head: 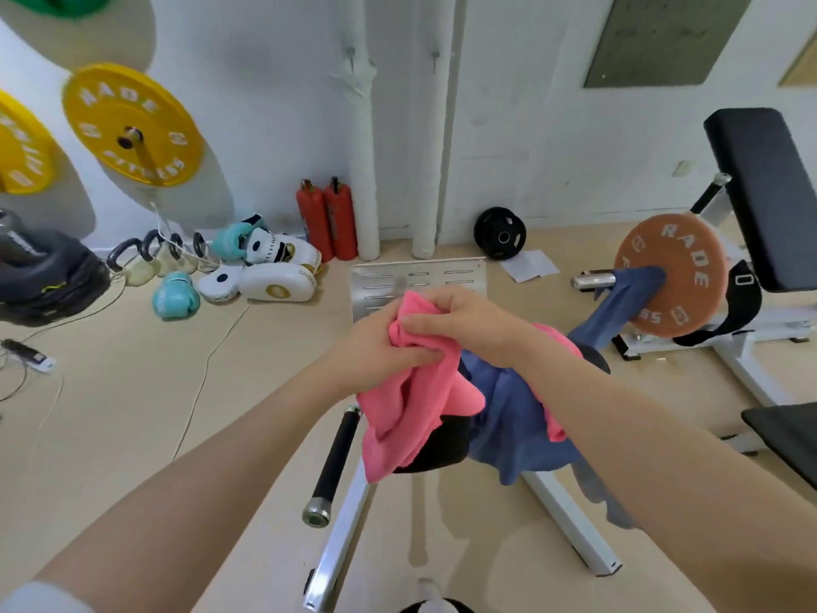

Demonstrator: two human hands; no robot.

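Left hand (371, 347): near the centre, with its fingers curled tight round a bunch of the pink cloth (406, 413).
Right hand (460, 323): touches the left hand at its 2 o'clock. The thumb and bent fingers pinch the cloth's top fold.
Pink cloth: held up between both hands at mid-picture. Most of it hangs toward 6 o'clock below the left hand, and another part shows past the right wrist at 4 o'clock.
Blue cloth (508, 418): draped over the machine at 4 o'clock of the pink cloth, partly behind it.
Second blue cloth (619, 303): hangs from a chrome bar at 2 o'clock, against the brown plate (672, 272).
Handle (334, 462): black grip with a chrome cap, tilted, at 7 o'clock of the pink cloth.
Footplate (420, 280): slotted metal, just beyond the hands at 12 o'clock.
Extinguishers (327, 219): two, red, upright by the wall at 11 o'clock.
Gloves (177, 296): teal, on the floor at 10 o'clock.
Yellow plate (132, 126): on the wall, far out at 10 o'clock.
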